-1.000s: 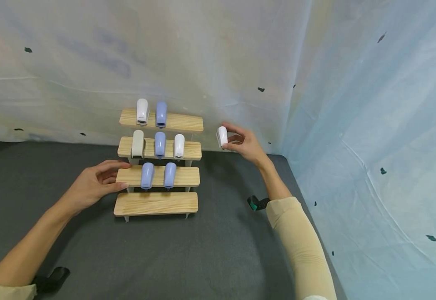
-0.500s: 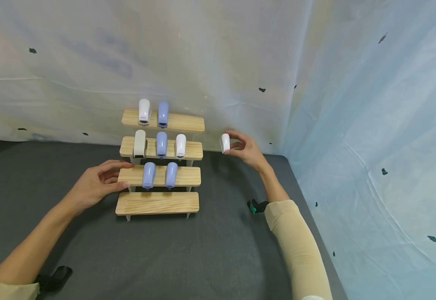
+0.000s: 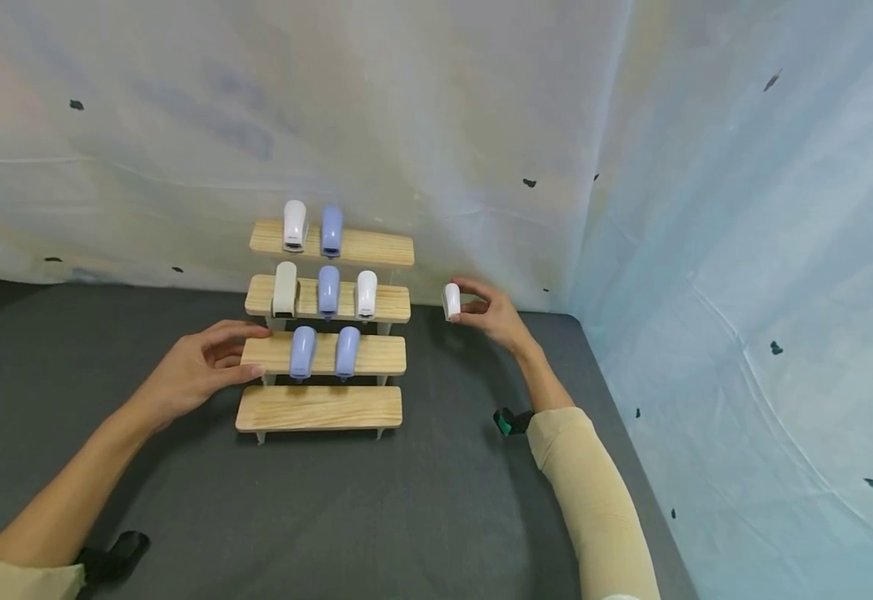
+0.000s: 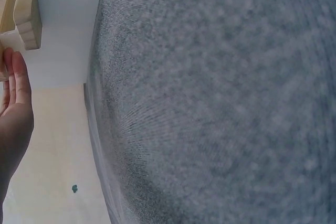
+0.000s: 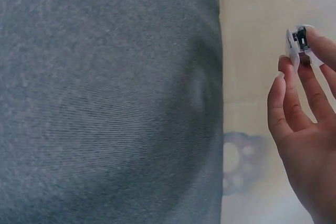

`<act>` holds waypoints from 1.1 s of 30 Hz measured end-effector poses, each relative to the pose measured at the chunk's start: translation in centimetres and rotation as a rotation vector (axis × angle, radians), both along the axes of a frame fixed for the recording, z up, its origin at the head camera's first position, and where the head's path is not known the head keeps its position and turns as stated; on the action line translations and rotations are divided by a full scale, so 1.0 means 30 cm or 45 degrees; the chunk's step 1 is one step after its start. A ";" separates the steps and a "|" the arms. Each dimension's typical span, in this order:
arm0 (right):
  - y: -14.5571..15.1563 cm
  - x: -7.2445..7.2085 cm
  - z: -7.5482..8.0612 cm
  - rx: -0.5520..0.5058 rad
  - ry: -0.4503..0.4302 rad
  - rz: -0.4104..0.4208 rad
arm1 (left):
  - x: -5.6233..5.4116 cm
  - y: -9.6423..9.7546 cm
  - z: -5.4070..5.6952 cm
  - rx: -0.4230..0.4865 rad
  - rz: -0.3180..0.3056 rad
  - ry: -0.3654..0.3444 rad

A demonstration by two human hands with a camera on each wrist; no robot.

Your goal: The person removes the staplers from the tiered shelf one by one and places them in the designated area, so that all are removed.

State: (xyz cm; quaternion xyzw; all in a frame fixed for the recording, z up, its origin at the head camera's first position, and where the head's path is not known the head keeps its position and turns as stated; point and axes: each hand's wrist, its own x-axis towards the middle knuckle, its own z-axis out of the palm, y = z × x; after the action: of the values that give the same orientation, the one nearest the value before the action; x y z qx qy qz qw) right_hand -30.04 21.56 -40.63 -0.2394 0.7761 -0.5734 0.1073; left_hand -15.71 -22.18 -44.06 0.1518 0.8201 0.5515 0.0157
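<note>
White stapler has sunk lower, pinched by right hand; left hand grips shelf.

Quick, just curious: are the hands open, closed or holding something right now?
Left hand: gripping the left end of a wooden shelf.
Right hand: holding a small white stapler.

Clear gap between rack and held white stapler; two blue staplers obstruct middle of second-lowest shelf.

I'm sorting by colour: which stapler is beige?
The beige stapler at the left end of the second shelf from the top; the others are white or blue.
</note>
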 end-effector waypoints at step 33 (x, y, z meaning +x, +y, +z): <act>0.007 -0.046 -0.163 0.225 0.018 -0.233 | 0.002 0.001 0.000 0.028 0.005 -0.005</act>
State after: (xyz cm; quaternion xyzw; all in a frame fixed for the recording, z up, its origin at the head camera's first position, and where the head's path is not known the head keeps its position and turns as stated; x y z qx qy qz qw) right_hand -31.40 21.77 -45.52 -0.1612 0.8429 -0.5086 0.0698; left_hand -15.64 -22.17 -44.07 0.1494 0.8142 0.5609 0.0147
